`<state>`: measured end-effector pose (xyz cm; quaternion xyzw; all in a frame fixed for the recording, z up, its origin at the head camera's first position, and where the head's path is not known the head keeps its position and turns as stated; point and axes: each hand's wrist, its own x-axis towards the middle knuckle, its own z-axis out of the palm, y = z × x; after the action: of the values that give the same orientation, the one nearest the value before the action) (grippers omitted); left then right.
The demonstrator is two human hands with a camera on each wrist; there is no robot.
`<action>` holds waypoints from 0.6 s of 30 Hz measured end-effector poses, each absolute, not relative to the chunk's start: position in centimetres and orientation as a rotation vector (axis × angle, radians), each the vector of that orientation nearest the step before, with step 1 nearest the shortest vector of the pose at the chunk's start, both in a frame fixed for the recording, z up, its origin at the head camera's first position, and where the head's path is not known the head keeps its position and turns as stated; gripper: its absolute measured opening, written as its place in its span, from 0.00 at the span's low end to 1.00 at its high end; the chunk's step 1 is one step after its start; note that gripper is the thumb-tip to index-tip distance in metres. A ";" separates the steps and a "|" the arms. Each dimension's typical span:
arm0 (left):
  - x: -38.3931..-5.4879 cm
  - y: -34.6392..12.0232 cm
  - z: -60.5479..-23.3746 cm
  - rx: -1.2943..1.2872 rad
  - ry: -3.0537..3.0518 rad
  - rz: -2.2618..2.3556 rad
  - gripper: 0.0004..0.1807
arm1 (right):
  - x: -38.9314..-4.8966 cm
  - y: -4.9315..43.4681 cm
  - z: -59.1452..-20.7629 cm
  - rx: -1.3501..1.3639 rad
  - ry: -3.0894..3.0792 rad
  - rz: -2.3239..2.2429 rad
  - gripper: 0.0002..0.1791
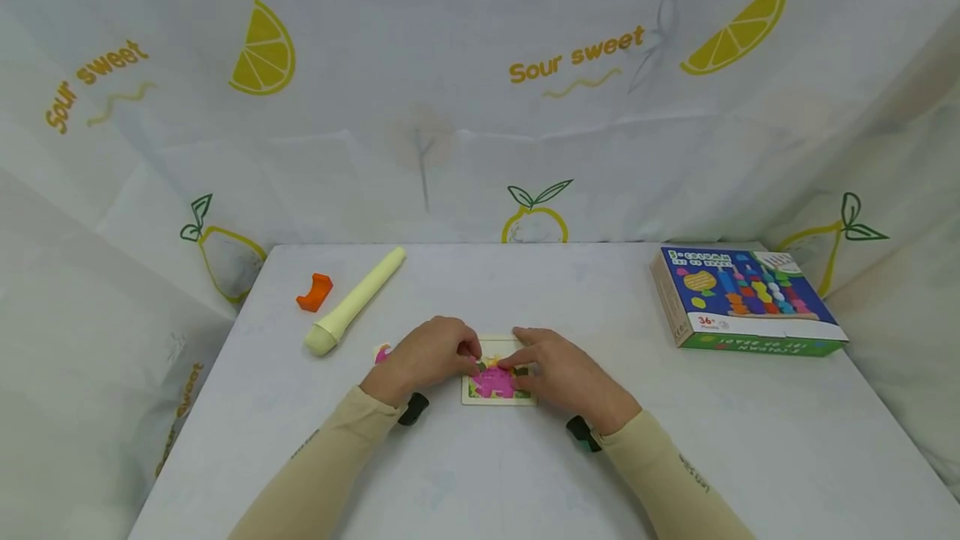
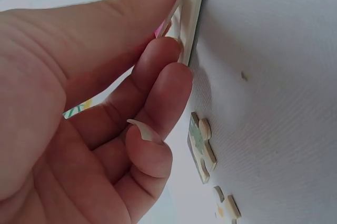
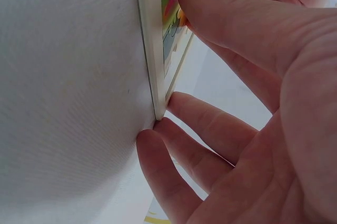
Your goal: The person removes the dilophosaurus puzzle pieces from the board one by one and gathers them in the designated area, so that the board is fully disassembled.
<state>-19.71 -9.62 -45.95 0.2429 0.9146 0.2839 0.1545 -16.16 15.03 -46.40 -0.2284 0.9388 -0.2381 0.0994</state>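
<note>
A small wooden jigsaw puzzle board [image 1: 487,402] with a pale frame and a pink picture [image 1: 492,385] lies between the hands. My left hand [image 1: 427,355] is at its left side, pinching a thin puzzle piece [image 2: 171,15] between thumb and fingertips, tilted against the frame; its face is mostly hidden. From the right, my right hand [image 1: 562,373] rests on the board. Its thumb [image 3: 210,10] presses on the pink picture, while other fingers [image 3: 210,124] stretch along the frame's corner and the tabletop.
Loose puzzle pieces [image 2: 201,147] lie left of the board, one with pink [image 1: 382,352] partly behind the left hand. Farther left are a pale yellow stick [image 1: 360,298] with a rounded end and an orange notched block [image 1: 314,292]. A toy box [image 1: 750,302] sits at the back right.
</note>
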 end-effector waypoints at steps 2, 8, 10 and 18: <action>-19.8 -9.8 -45.9 0.714 2.619 0.825 0.03 | -16.2 15.0 -46.4 -0.668 2.776 -0.707 0.15; -20.3 -10.3 -46.1 0.753 2.571 0.891 0.06 | -16.2 15.0 -46.4 -0.669 2.777 -0.698 0.15; -20.5 -10.4 -46.1 0.748 2.547 0.908 0.06 | -16.2 15.0 -46.3 -0.669 2.778 -0.698 0.15; -20.8 -11.7 -45.3 0.689 2.536 0.977 0.04 | -16.1 14.9 -46.3 -0.628 2.773 -0.711 0.15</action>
<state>-20.79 -11.65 -45.35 0.2422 0.8917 0.3435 0.1679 -16.15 14.89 -46.26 -0.2131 0.9409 -0.2413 0.1052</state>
